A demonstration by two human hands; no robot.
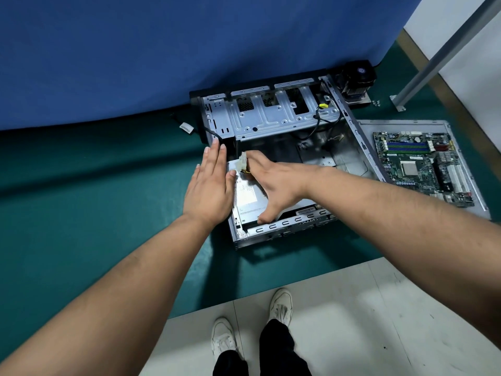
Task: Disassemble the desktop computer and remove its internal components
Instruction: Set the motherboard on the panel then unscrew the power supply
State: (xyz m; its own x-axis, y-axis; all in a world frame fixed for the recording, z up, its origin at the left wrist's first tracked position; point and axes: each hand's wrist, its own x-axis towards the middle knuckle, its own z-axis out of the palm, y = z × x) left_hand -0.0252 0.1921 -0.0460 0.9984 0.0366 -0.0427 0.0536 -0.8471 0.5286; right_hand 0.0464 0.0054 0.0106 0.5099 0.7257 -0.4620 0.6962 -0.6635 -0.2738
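An open grey desktop case (352, 123) lies on the green table. In its near left corner sits the silver power supply (249, 198) with a white connector (242, 164) and yellow wires on top. My left hand (210, 185) lies flat with straight fingers against the left side of the case and the power supply. My right hand (273, 183) reaches across the power supply, fingers over its top near the connector and thumb down at the near edge. The fingertips are hidden, so a grip on the connector does not show.
A motherboard (423, 165) rests on the removed side panel (466, 169) to the right of the case. A CPU cooler with fan (357, 80) stands behind the case's far right corner, small screws (376, 103) beside it. A blue cloth (162, 50) hangs behind. My shoes (252, 327) stand below the table's near edge.
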